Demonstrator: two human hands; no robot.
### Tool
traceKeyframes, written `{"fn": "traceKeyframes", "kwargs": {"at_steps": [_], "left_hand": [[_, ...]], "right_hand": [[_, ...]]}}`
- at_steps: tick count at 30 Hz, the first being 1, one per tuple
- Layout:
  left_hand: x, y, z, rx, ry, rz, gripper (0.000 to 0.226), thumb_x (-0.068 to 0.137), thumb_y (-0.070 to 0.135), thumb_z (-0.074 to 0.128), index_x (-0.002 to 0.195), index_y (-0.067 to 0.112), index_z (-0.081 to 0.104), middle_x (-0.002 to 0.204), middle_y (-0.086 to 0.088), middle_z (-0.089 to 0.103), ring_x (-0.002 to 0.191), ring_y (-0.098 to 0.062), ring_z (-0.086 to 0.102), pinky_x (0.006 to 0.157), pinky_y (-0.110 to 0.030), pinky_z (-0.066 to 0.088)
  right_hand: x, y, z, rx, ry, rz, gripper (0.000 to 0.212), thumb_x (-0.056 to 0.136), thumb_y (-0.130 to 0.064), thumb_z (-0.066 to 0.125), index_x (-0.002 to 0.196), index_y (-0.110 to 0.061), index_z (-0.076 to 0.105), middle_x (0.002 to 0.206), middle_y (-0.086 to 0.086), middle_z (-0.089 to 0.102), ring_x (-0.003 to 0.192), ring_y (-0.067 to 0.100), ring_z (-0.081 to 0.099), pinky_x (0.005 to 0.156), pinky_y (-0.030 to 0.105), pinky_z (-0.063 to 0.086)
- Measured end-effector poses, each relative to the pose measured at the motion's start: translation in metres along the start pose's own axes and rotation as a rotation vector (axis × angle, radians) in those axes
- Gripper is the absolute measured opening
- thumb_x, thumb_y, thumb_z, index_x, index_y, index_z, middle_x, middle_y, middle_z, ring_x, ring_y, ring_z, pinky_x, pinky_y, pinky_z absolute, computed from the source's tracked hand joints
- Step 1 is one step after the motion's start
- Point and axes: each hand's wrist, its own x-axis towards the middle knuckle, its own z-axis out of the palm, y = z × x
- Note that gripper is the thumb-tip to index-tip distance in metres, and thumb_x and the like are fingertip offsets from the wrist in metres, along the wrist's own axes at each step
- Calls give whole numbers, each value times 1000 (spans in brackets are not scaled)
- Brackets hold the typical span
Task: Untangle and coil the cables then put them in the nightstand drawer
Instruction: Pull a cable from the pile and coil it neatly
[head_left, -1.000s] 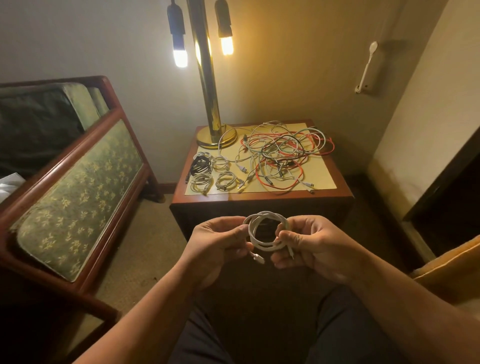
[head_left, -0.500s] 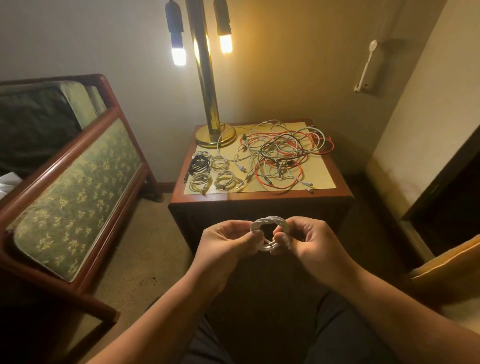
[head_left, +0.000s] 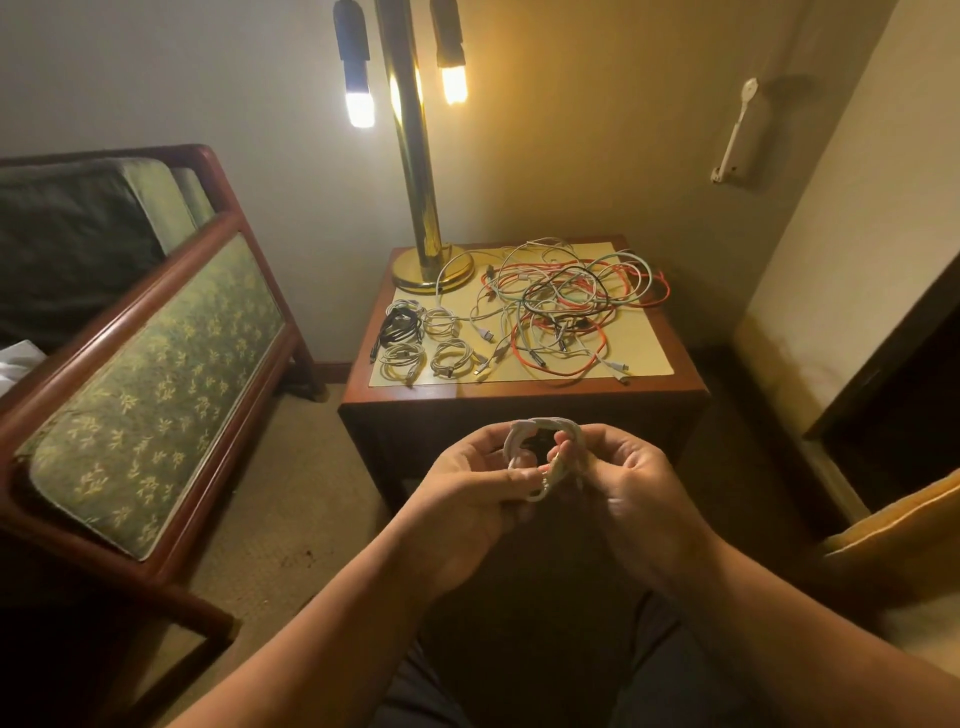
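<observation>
Landmark: the dark red wooden nightstand (head_left: 519, 400); its tan-matted surface carries every cable not in hand.
Left of the nightstand: a wood-framed seat with green floral cushions (head_left: 156, 384), clear of the work.
Front-left of the surface: four small finished coils (head_left: 421, 343), one black and three white, apparently parked together for the drawer.
Back-left: a brass lamp base (head_left: 432, 270).
Right half of the surface: a loose tangle of red, white and dark cables (head_left: 566, 306), not yet sorted.
In front of the nightstand: a small white cable coil (head_left: 535, 457), held between both hands.
Left hand (head_left: 467, 488): closed, pinching the coil's lower left, likely to keep the loops from springing.
Right hand (head_left: 618, 478): curled, fingers gripping the coil's right side, seemingly tucking the end.
Drawer: cannot be made out.
</observation>
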Motion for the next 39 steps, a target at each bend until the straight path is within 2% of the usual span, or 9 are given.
{"fn": "traceKeyframes", "kwargs": {"at_steps": [5,12,15,18,21,24,31,34,39], "left_hand": [[-4,1,-1,193,152,286,60,72,12,82,128,16,62,111,-16,75,103,-30,73,78,-35,59],[-2,7,-12,208,-18,398,38,89,3,62,127,1,57,119,-24,71,112,-35,69,77,-31,59],[2,4,-22,515,-58,432,31,94,-6,57,124,4,60,118,-14,73,117,-30,68,89,-40,58],[8,-3,-31,898,117,582,22,91,11,69,111,20,71,112,6,73,106,-19,71,83,-46,61],[6,-3,-34,1014,332,721,19,81,40,76,91,24,79,95,16,69,90,-13,68,72,-24,57],[3,-5,-33,1110,408,779,20,81,37,77,90,20,81,85,15,72,80,-8,70,64,-14,52],[3,-19,-17,563,406,380,15,92,22,72,97,11,79,87,-5,78,86,-23,75,82,-47,62],[1,-25,-4,241,376,239,28,85,28,77,97,2,77,94,-21,75,94,-35,74,89,-51,60],[-1,-33,2,120,358,135,32,79,23,79,102,0,75,100,-26,73,91,-38,74,83,-50,60]], "right_hand": [[5,-12,-7,187,-105,180,26,89,-17,64,109,0,62,91,15,70,87,28,72,75,41,61],[10,-38,-22,-201,-315,198,11,92,-8,68,100,-1,67,93,17,69,77,28,70,70,38,59],[8,-42,-28,-311,-438,199,7,91,-4,68,96,0,66,88,15,70,77,25,70,69,34,59],[7,-37,-27,-246,-443,166,13,88,-5,69,98,1,63,90,18,69,78,26,72,71,34,60],[4,-31,-21,-252,-366,101,16,86,-7,70,97,2,64,88,17,70,78,28,72,73,36,60],[1,-24,-14,-275,-305,44,15,88,-4,68,99,5,64,86,14,71,78,28,72,71,33,60],[-2,-11,-9,-337,-232,-50,12,92,-4,66,101,5,64,93,16,74,85,31,74,74,33,61],[-3,-8,-8,-397,-271,-70,11,91,-3,68,100,4,65,91,13,74,84,29,74,74,31,60],[-2,-8,-10,-506,-295,-78,10,89,-3,71,98,1,67,88,10,74,84,27,74,75,32,61]]}}
